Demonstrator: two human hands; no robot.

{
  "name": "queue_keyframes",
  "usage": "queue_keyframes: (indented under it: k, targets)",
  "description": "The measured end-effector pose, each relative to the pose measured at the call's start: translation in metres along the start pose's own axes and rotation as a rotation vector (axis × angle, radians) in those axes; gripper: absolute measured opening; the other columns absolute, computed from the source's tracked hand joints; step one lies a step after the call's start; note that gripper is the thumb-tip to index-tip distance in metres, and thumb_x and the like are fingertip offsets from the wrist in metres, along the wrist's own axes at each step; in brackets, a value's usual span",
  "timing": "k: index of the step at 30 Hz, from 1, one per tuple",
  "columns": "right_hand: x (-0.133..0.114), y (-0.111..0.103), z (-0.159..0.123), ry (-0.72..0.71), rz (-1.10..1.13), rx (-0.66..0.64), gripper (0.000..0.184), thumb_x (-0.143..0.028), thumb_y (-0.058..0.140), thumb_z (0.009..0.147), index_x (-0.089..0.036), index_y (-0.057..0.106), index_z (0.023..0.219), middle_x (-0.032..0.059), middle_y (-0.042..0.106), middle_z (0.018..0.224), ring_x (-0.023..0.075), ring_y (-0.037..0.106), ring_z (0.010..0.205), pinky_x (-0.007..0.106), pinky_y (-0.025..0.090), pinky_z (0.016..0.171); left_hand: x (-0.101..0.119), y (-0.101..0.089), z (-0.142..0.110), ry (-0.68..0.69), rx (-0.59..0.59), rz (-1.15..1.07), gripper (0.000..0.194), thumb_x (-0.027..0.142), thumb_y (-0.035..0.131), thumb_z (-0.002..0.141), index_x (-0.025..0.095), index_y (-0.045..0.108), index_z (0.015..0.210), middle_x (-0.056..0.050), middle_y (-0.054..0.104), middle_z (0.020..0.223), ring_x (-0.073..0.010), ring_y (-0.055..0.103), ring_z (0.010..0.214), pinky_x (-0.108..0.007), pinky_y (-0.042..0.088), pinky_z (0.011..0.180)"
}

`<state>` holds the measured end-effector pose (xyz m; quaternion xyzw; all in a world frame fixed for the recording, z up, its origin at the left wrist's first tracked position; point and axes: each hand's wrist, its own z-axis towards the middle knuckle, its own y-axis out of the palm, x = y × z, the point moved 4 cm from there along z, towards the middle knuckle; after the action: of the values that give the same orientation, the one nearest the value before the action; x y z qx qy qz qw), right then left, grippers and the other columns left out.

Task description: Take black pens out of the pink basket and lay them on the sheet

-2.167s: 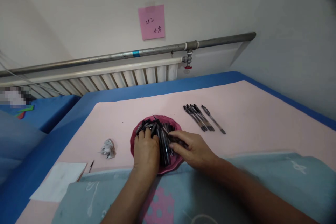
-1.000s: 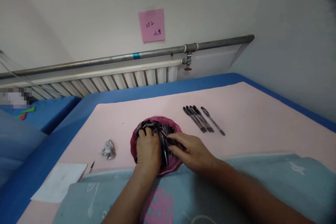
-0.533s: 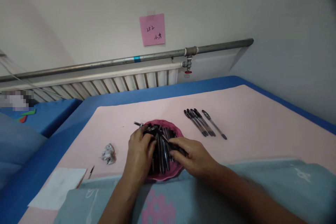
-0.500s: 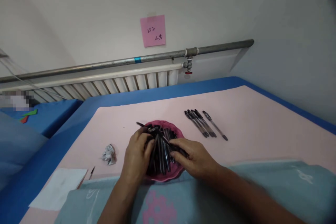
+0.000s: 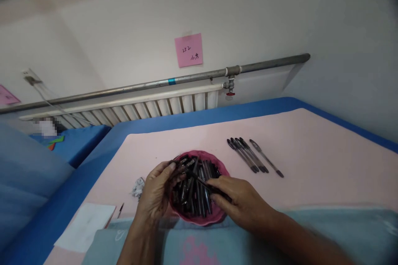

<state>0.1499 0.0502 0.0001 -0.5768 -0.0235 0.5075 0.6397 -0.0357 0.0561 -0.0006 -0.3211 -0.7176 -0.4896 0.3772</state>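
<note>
My left hand [image 5: 154, 192] is at the left side of a round pink basket [image 5: 214, 219], its fingers closed on dark pen parts that look like caps. My right hand [image 5: 244, 201] pinches an uncapped dark pen [image 5: 220, 191] over the basket's right side, its slim end pointing up and left toward my left fingers. Inside the basket lies a jumble of black pen parts [image 5: 199, 198], several of them clear dark barrels. Beyond my right hand, several capped black pens [image 5: 243, 156] lie side by side, with another capped pen [image 5: 266, 158] a little apart.
A crumpled paper ball [image 5: 137, 188] is partly behind my left hand. Left of it lie a white sheet [image 5: 85, 227] and a small pen tip piece [image 5: 120, 210]. A pink cover [image 5: 304, 157] spreads over the blue surface. A radiator and pipe [image 5: 199, 76] run along the wall.
My left hand reached into the pen parts, then drew back to the basket's left rim with dark pieces in its fingers. My right hand keeps its pen. The view has tilted up and left.
</note>
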Motion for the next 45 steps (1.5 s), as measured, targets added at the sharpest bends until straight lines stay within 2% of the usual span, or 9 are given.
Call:
queue_keyframes:
  k: [6, 15, 20, 31, 40, 45]
  targets:
    - [0.000, 0.002, -0.001, 0.020, -0.014, -0.014, 0.022, -0.018, 0.045, 0.083, -0.018, 0.058, 0.101, 0.0046, 0.064, 0.086, 0.0166, 0.057, 0.078, 0.029, 0.044, 0.070, 0.003, 0.000, -0.001, 0.032, -0.057, 0.062, 0.020, 0.016, 0.075, 0.055, 0.012, 0.067, 0.074, -0.002, 0.067, 0.070, -0.0121, 0.064, 0.062, -0.021, 0.053, 0.060]
    - [0.000, 0.002, 0.000, 0.013, -0.049, -0.016, 0.024, -0.020, 0.045, 0.082, -0.016, 0.058, 0.101, 0.0065, 0.065, 0.086, 0.0184, 0.058, 0.078, 0.031, 0.045, 0.070, 0.008, -0.002, -0.002, 0.105, -0.040, 0.104, 0.023, 0.018, 0.075, 0.055, 0.015, 0.067, 0.076, 0.000, 0.065, 0.070, -0.0105, 0.061, 0.062, -0.021, 0.052, 0.060]
    - [-0.001, 0.003, -0.001, 0.019, -0.065, -0.033, 0.024, -0.019, 0.045, 0.082, -0.017, 0.059, 0.101, 0.0066, 0.064, 0.085, 0.0187, 0.057, 0.078, 0.031, 0.045, 0.069, 0.009, -0.002, -0.003, 0.120, -0.047, 0.137, 0.018, 0.017, 0.073, 0.057, 0.016, 0.067, 0.074, 0.001, 0.065, 0.070, -0.0088, 0.060, 0.064, -0.019, 0.050, 0.062]
    - [0.000, 0.004, -0.002, 0.003, -0.100, -0.036, 0.022, -0.019, 0.045, 0.082, -0.016, 0.058, 0.099, 0.0064, 0.063, 0.083, 0.0185, 0.056, 0.076, 0.031, 0.044, 0.067, 0.005, 0.000, -0.004, 0.144, -0.174, 0.316, 0.014, 0.017, 0.067, 0.065, 0.017, 0.065, 0.079, 0.003, 0.063, 0.072, -0.0077, 0.055, 0.069, -0.018, 0.044, 0.067]
    - [0.000, 0.005, -0.002, 0.008, -0.077, -0.045, 0.022, -0.021, 0.043, 0.084, -0.017, 0.058, 0.100, 0.0060, 0.063, 0.083, 0.0190, 0.056, 0.076, 0.031, 0.043, 0.067, -0.001, 0.004, -0.005, 0.097, -0.167, 0.243, 0.019, 0.017, 0.069, 0.062, 0.015, 0.063, 0.081, 0.000, 0.065, 0.074, -0.0101, 0.058, 0.069, -0.021, 0.045, 0.067]
    - [-0.002, 0.002, -0.002, 0.020, -0.017, -0.045, 0.022, -0.022, 0.042, 0.085, -0.018, 0.057, 0.101, 0.0049, 0.063, 0.084, 0.0178, 0.057, 0.076, 0.030, 0.043, 0.067, 0.000, 0.007, -0.006, 0.056, -0.145, 0.140, 0.034, 0.018, 0.071, 0.059, 0.017, 0.061, 0.092, -0.003, 0.067, 0.084, -0.0129, 0.062, 0.075, -0.023, 0.047, 0.069]
